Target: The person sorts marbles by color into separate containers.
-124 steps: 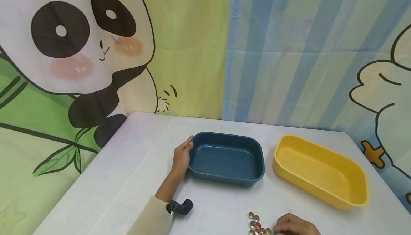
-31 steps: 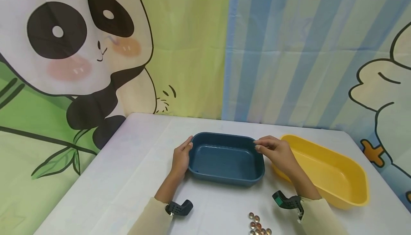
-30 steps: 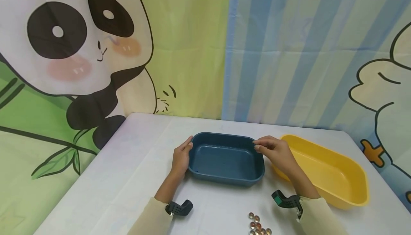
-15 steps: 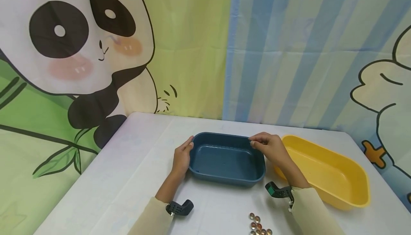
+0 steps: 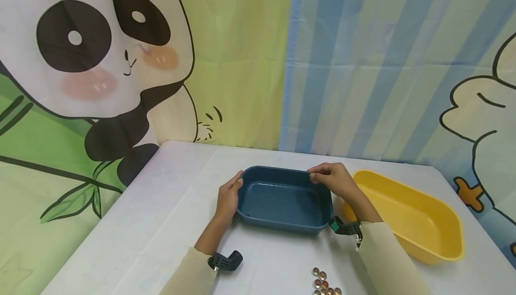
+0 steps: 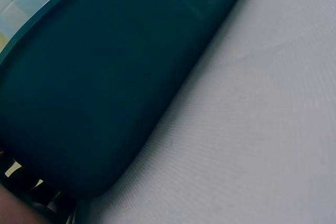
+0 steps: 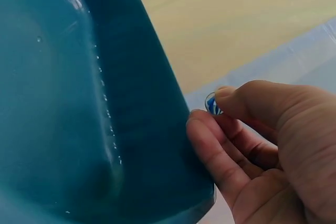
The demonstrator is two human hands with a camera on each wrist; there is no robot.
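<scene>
A dark teal plastic basin (image 5: 284, 203) stands on the white table. My left hand (image 5: 227, 198) grips it at its left end, thumb by the rim; in the left wrist view the basin's outer wall (image 6: 105, 77) fills much of the picture and the fingers barely show. At the far right corner of the basin is my right hand (image 5: 332, 179). Between thumb and fingers it pinches a clear glass marble (image 7: 212, 104) with blue swirls, held at the rim; whether marble and rim touch, I cannot tell. The head view hides the marble behind the fingers.
To the right stands a yellow basin (image 5: 403, 214), angled, partly behind the right forearm. Several amber glass marbles (image 5: 324, 284) lie on the table near the front edge of the view. A printed cloth (image 5: 242, 62) with a panda hangs behind the table.
My right hand has come up from beside the amber marbles to the teal basin, then slid leftward along its far rim. My left hand keeps its grip; both basins stay put.
</scene>
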